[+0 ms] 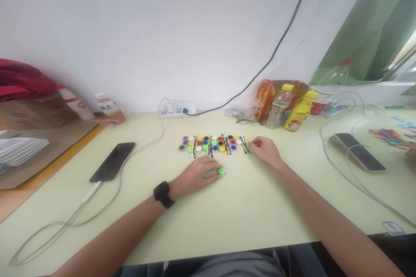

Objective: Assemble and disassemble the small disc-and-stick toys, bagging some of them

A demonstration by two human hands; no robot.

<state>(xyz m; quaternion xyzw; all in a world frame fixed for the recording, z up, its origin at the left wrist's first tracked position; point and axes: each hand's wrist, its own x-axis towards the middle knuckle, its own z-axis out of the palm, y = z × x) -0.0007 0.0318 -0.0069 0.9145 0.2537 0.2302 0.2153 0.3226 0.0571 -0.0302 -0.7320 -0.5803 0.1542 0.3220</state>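
Observation:
My left hand [198, 174], with a black watch [164, 194] at its wrist, pinches a bright green round disc [221, 171] between thumb and finger, low over the table. Just beyond it lie rows of small coloured discs [199, 149] in red, blue, white, black, yellow and green. Between groups of discs stand bundles of thin coloured sticks [227, 145]. My right hand [264, 149] is closed at the right end of the rows, its fingertips beside the last bundle of sticks [244, 144]. Whatever those fingertips hold is too small to make out.
A phone [112, 162] on a white cable lies to the left. At the back are a power strip [178, 111], a clear bottle [279, 106] and a yellow bottle [300, 111]. A dark slanted device [357, 151] and loose coloured pieces [388, 136] sit right.

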